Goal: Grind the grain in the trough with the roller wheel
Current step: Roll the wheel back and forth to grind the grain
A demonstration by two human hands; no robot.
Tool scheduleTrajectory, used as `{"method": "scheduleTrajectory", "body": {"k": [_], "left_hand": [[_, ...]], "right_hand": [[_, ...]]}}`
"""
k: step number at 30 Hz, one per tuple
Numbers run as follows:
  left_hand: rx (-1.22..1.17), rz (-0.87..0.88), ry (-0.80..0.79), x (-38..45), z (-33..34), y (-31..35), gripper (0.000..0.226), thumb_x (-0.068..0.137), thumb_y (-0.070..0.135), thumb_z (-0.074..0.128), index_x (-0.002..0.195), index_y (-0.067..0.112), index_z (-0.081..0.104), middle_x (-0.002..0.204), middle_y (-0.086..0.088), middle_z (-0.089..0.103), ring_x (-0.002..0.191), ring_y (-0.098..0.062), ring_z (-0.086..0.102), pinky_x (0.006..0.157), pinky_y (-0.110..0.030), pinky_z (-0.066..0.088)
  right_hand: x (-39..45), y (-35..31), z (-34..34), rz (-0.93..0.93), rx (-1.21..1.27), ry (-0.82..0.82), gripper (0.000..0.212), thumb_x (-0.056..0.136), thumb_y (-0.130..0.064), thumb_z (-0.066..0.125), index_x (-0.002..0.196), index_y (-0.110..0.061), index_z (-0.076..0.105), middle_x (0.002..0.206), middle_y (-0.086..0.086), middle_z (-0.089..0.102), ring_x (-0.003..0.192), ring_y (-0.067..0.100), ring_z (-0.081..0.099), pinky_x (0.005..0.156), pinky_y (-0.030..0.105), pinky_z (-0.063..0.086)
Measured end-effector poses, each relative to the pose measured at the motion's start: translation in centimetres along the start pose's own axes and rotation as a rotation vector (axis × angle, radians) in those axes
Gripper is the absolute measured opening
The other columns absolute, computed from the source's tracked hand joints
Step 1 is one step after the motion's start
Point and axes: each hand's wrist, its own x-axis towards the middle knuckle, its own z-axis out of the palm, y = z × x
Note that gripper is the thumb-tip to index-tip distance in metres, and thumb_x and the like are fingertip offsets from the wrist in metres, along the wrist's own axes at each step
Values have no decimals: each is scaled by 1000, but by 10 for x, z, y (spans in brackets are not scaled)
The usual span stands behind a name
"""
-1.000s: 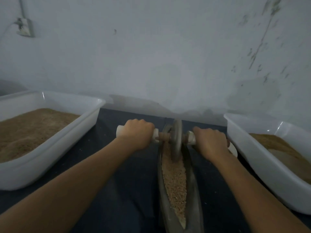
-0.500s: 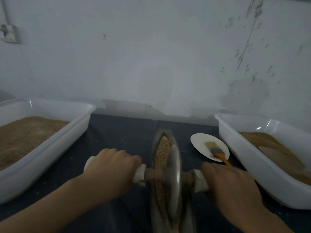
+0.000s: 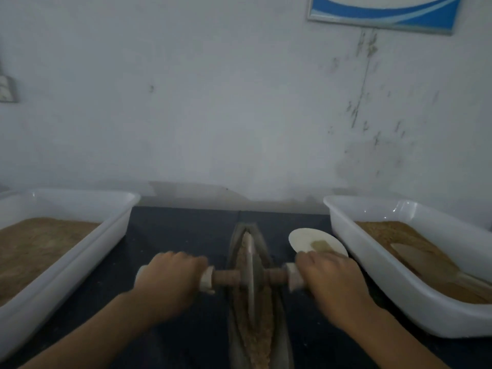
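A narrow boat-shaped metal trough (image 3: 282, 339) runs away from me down the middle of the dark table, filled with tan grain (image 3: 259, 339). A metal roller wheel (image 3: 250, 270) stands upright in the trough on a wooden axle with white end grips. My left hand (image 3: 170, 280) grips the left handle. My right hand (image 3: 328, 280) grips the right handle. The wheel sits in the far half of the trough.
A white tub (image 3: 114, 225) of brown ground material stands at the left. Another white tub (image 3: 343, 230) with brown material and a scoop stands at the right. A small white plate (image 3: 303, 239) holding a brush lies behind my right hand. The wall is close behind.
The wheel rolled from the trough's far end toward me, then back away toward the far half. Both hands kept hold of the handles.
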Motion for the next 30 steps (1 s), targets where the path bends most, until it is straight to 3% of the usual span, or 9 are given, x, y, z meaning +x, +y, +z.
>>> {"method": "scheduleTrajectory", "body": {"k": [2, 6, 8, 13, 17, 20, 23, 27, 30], "left_hand": [[20, 9, -23, -32, -11, 9, 24, 81, 54, 53, 86, 39, 35, 92, 13, 58, 87, -12, 59, 68, -30, 39], [149, 31, -26, -51, -29, 19, 24, 83, 49, 49, 87, 39, 27, 98, 14, 54, 95, -11, 57, 65, -31, 29], [155, 13, -30, -38, -31, 24, 26, 84, 50, 52, 86, 38, 29, 97, 13, 54, 92, -12, 57, 63, -31, 27], [155, -42, 112, 28, -9, 21, 20, 83, 41, 58, 85, 35, 39, 86, 9, 56, 73, -14, 51, 65, -31, 33], [190, -22, 161, 68, -13, 14, 10, 85, 35, 57, 91, 31, 50, 93, 5, 64, 78, -18, 58, 67, -33, 38], [145, -43, 129, 60, -12, 13, 15, 84, 37, 57, 83, 33, 42, 93, 5, 63, 79, -19, 58, 67, -32, 37], [73, -58, 71, 16, -4, 16, 22, 82, 44, 57, 81, 35, 36, 89, 10, 60, 80, -12, 58, 66, -29, 37], [-42, -41, -52, -40, -10, 20, 22, 77, 54, 54, 78, 43, 35, 75, 19, 47, 66, 0, 44, 60, -21, 30], [69, -19, -11, -50, -14, 25, 27, 77, 60, 50, 79, 40, 32, 76, 18, 42, 76, -2, 49, 63, -26, 29]], "right_hand": [[-24, -2, -21, -41, 76, -2, 49, 29, -19, 90, 64, -26, 55, 54, -4, 54, 44, 13, 52, 38, 28, 41], [-41, 0, -29, 11, 79, -326, 34, 84, -29, 60, 78, -36, 27, 74, -12, 37, 71, 10, 45, 63, 29, 39], [-35, 0, -18, 75, 89, -390, 31, 90, -30, 52, 79, -36, 24, 74, -12, 35, 71, 10, 41, 61, 29, 33], [6, 6, 33, 169, 83, -152, 16, 86, -31, 59, 97, -30, 47, 86, -4, 64, 75, 14, 59, 58, 27, 43], [39, 10, 47, 217, 58, -196, 23, 88, -27, 58, 109, -22, 51, 92, -1, 63, 82, 21, 60, 72, 38, 51], [34, 7, 37, 205, 19, -201, 27, 86, -24, 60, 108, -21, 46, 93, 2, 62, 84, 25, 59, 74, 43, 52], [6, -2, 8, 87, -46, -129, 23, 80, -21, 66, 97, -22, 51, 85, 0, 64, 74, 21, 60, 65, 37, 52], [-35, -15, -29, -22, 4, 98, 33, 44, -5, 78, 60, -18, 52, 48, 0, 50, 38, 17, 45, 36, 27, 35], [-41, -15, -27, -20, 8, 30, 40, 38, -6, 82, 59, -20, 51, 46, -2, 48, 35, 14, 43, 33, 25, 31]]}}
